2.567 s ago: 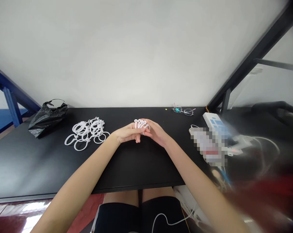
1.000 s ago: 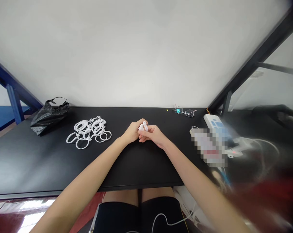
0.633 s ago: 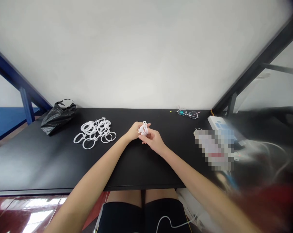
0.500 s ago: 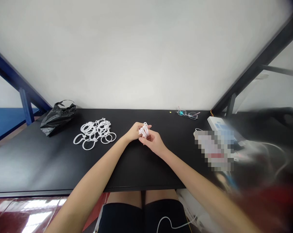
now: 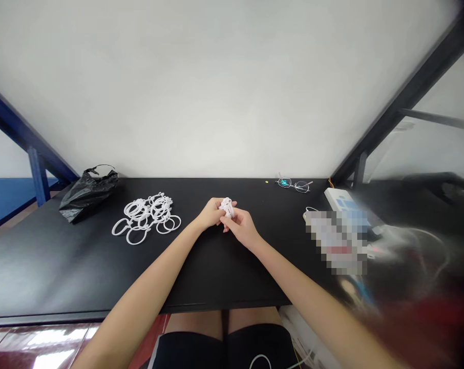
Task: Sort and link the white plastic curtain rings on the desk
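Note:
My left hand (image 5: 211, 213) and my right hand (image 5: 241, 228) meet over the middle of the black table (image 5: 224, 277). Between them is a small bunch of white curtain rings (image 5: 227, 207), held upright and bundled close together. Both hands have their fingers closed around it, the left from behind and the side, the right with thumb and fingertips at its lower right. Fingers cover part of the bunch. Left of my hands lies a loose pile of white curtain rings (image 5: 136, 236), overlapping one another, some with small eyelets.
A black plastic bag (image 5: 89, 193) stands at the back left. Eyeglasses (image 5: 293, 184) lie near the wall at the back right. Farther right are a white-and-blue box (image 5: 343, 200), a blurred-out flat item (image 5: 334, 241) and a clear plastic bag (image 5: 404, 251). A white cable (image 5: 260, 357) hangs over my lap.
The bunch of rings has turned a little in my fingers, and its top eyelet no longer stands out as far. The view has shifted slightly; the pile lies as before.

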A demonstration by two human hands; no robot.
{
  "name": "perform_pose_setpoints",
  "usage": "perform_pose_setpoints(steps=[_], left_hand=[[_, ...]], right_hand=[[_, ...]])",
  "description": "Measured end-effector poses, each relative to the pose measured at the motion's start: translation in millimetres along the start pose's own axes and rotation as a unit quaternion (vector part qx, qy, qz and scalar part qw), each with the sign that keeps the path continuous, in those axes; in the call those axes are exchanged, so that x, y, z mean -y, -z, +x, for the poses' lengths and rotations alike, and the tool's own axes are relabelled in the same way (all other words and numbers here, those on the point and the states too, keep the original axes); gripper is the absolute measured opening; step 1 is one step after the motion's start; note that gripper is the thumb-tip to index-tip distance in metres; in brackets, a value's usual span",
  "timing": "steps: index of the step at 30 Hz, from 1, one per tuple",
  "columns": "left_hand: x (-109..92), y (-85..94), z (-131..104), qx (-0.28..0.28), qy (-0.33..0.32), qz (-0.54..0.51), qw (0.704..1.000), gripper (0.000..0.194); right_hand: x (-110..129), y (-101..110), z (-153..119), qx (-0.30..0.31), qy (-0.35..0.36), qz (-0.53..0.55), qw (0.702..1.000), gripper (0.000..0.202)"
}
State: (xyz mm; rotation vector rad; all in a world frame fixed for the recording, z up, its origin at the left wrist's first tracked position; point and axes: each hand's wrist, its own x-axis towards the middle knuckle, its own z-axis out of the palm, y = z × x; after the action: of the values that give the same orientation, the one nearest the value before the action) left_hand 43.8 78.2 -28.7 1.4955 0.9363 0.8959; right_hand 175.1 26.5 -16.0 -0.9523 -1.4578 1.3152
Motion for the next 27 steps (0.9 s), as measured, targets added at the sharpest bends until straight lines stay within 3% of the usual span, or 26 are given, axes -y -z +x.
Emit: perform_pose_setpoints(steps=[6, 11, 13, 16, 19, 22, 25, 27], left_hand=[[0.5, 3.4, -0.3, 0.008, -0.045, 0.032, 0.998, 0.011], [-24.4, 24.0, -8.6, -0.026, -0.079, 0.224, 0.971, 0.028], [-36.5, 41.0, -16.8, -0.063, -0.094, 0.270, 0.956, 0.029], [-43.4, 76.6, -36.3, -0.194, -0.093, 0.346, 0.913, 0.032], [-30.3, 120.0, -60.8, -0.263, -0.085, 0.484, 0.830, 0.036], [-5.7, 157.6, -82.1, -0.297, 0.006, 0.561, 0.772, 0.052], [13.1, 176.8, -93.4, -0.272, 0.109, 0.564, 0.772, 0.062], [17.6, 178.3, -94.5, -0.250, 0.108, 0.555, 0.786, 0.062]], right_hand=[[5.1, 4.7, 3.7, -0.039, -0.017, 0.043, 0.998, 0.024], [2.1, 12.5, 8.2, -0.120, -0.061, 0.052, 0.990, 0.020], [2.4, 14.6, 9.3, -0.129, -0.092, 0.048, 0.986, 0.020], [4.6, 14.4, 8.9, -0.113, -0.126, 0.047, 0.985, 0.023], [5.9, 11.3, 7.2, -0.077, -0.127, 0.040, 0.988, 0.020], [4.8, 8.9, 5.9, -0.053, -0.123, 0.028, 0.991, 0.018], [2.4, 8.8, 6.1, -0.051, -0.122, 0.030, 0.991, 0.021], [1.1, 9.2, 6.7, -0.051, -0.123, 0.028, 0.991, 0.022]])
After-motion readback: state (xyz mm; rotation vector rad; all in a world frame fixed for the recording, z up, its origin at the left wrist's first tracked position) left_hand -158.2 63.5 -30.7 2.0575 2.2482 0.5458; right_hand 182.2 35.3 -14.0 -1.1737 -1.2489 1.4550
